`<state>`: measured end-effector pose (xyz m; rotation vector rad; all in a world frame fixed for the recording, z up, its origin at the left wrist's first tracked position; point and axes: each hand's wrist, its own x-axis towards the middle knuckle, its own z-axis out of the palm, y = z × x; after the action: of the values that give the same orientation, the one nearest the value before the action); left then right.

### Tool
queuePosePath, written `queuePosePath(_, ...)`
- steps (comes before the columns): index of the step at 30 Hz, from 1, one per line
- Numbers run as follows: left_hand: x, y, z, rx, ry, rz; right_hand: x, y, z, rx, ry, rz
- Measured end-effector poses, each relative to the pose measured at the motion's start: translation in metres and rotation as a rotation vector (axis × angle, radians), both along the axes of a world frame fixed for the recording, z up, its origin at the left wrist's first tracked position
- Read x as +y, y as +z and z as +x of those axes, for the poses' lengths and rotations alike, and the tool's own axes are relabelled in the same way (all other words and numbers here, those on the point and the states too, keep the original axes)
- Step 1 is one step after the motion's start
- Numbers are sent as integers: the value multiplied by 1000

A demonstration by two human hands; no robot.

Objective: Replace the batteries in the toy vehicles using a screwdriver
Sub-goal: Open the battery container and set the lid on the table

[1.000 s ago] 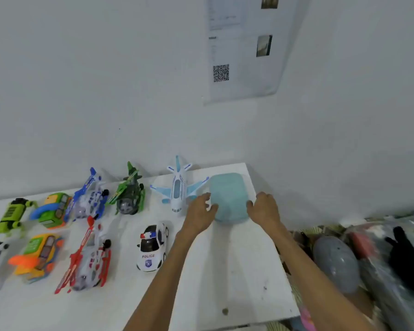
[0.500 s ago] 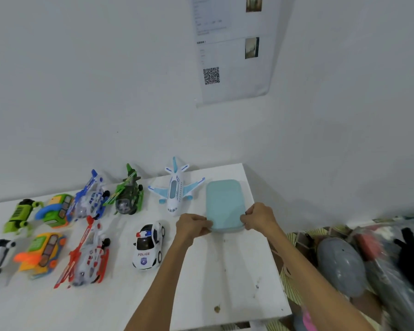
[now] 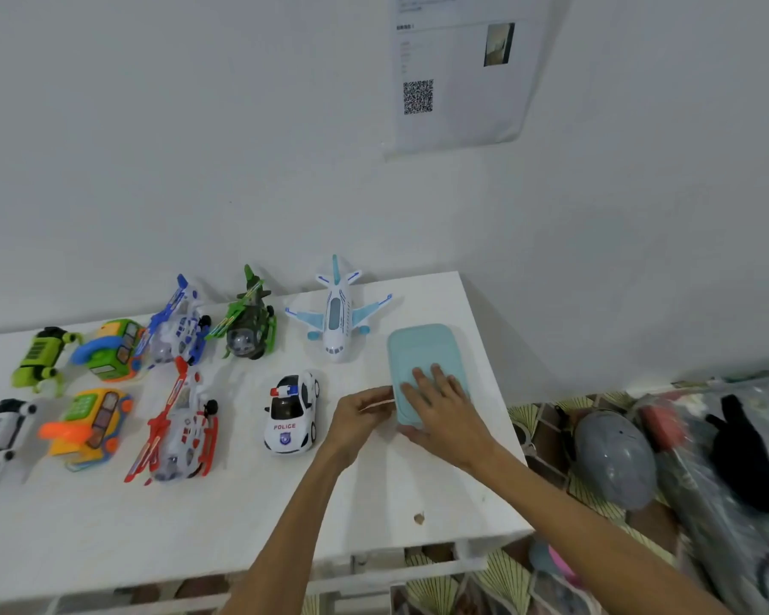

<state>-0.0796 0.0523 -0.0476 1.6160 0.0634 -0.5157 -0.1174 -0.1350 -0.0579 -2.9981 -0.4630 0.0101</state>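
A closed teal plastic case lies near the right end of the white table. My right hand rests flat on its lid with the fingers straight. At the case's left edge, my left hand pinches the rim with curled fingers. Toy vehicles stand to the left: a white police car, a white and blue airplane, a green helicopter, a blue helicopter and a red helicopter. I see no screwdriver and no batteries.
More toys stand at the far left, among them two orange phone toys and a green robot toy. Off the table's right edge lie a grey helmet and bagged clutter. A paper sheet with a QR code hangs on the wall.
My right hand has left the case's right edge and now lies flat on the lid. My left hand stays at the case's left edge.
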Motion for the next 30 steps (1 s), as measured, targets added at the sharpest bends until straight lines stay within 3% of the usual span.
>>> queuePosePath(5, 3, -12, -9, -22, -31, -105, -4, -10, 8, -168, 86, -204)
queuePosePath(8, -5, -13, -19, -161, 3, 42, -2, -10, 9, -255, 84, -170)
queuePosePath(11, -19, -11, -30, -278, 80, 154, 1, 6, 13, -299, -7, 53)
queuePosePath(14, -30, -9, -31, -250, 149, 166, -10, 33, 18, -353, -86, 335)
queuePosePath(21, -45, -6, -29, -283, 277, 350, -31, 55, 25, -519, -294, 736)
queuePosePath(27, -39, -5, -25, -288, 367, 441, -55, 79, 45, -684, -896, 1111)
queuePosePath(30, -26, -6, -21, -291, 377, 473, -65, 66, 50, -498, -1086, 1270)
